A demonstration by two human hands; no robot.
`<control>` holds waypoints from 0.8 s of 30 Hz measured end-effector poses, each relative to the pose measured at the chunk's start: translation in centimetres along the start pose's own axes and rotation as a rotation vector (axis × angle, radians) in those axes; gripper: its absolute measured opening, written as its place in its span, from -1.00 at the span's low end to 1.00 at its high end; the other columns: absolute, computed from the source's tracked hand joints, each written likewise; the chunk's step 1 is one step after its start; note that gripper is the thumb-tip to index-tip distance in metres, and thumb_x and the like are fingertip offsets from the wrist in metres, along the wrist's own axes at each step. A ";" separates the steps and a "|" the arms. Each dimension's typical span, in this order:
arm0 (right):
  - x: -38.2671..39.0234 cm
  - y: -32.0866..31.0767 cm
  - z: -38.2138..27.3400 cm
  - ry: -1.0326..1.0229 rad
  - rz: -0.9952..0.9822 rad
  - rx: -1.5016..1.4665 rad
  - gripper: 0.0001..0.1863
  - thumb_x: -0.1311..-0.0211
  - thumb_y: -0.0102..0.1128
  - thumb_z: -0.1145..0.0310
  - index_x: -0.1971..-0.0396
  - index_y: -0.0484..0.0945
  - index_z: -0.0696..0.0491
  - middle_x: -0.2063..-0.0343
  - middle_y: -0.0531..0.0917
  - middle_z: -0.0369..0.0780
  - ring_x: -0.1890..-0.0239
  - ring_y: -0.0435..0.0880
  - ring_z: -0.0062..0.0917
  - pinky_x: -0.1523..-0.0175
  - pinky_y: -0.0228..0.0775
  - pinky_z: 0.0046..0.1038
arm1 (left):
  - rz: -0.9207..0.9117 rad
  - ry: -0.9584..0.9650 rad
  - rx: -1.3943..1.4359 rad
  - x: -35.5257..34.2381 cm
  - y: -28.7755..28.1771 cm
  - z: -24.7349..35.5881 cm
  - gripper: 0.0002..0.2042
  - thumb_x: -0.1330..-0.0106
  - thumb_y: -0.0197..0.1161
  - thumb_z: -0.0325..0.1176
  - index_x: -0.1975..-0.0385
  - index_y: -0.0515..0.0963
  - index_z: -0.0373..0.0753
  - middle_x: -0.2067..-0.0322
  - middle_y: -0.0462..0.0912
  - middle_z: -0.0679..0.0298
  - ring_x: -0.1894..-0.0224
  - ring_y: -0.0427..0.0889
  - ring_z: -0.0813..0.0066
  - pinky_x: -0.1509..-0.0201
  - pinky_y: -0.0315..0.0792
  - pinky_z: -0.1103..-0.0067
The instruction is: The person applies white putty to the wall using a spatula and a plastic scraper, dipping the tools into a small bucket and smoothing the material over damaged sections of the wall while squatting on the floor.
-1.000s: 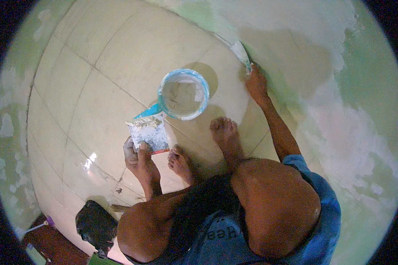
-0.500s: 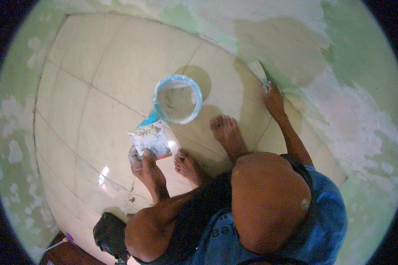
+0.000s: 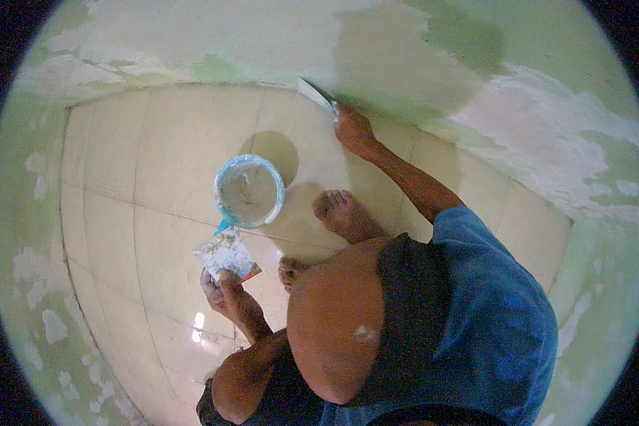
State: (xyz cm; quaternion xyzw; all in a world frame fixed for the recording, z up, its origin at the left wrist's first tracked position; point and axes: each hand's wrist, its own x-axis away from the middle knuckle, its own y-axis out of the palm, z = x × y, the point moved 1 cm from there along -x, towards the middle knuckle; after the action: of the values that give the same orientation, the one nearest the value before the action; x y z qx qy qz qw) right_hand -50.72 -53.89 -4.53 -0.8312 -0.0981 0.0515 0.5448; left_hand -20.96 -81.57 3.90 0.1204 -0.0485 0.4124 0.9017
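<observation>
From the head view, the one angle here, I see the right hand (image 3: 355, 130) at one o'clock, fingers closed round the handle end of a scraper (image 3: 315, 94). The blade lies at twelve o'clock, along the foot of the wall (image 3: 397, 57); whether its edge touches, I can't tell. Between seven and eight o'clock, the left hand (image 3: 227, 292) is partly curled, thumb on top, pinching the near edge of a flat, paste-smeared square plate (image 3: 226, 254).

I'd judge the scraper light, its blade thin and springy, best held low on the handle. The plate looks light and stiff, slick where smeared, so the cleaner red-edged side suits a grip. The tub (image 3: 220, 190), between nine and ten, is probably heavier with its paste; I'd lift it by the blue handle.

I count one scraper, one plate, one tub, two hands and two bare feet (image 3: 348, 213).
</observation>
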 end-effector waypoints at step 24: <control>9.5 -19.7 -9.1 -0.654 -0.334 0.304 -0.48 -0.11 0.12 0.30 -0.13 0.36 -0.28 0.35 0.47 -0.10 0.32 0.53 -0.20 0.25 0.43 -0.24 | -0.135 0.104 0.107 0.8 10.1 1.0 -0.66 -0.31 0.07 -0.44 -0.05 0.36 -0.46 0.07 0.50 0.10 0.03 0.48 0.43 -0.03 0.40 0.53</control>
State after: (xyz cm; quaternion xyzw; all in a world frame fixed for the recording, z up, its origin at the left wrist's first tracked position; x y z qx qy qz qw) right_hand -41.83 -52.37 17.38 -0.6535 -0.3915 0.2382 0.6024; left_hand -28.08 -74.90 6.79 0.1496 0.0288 0.3583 0.9211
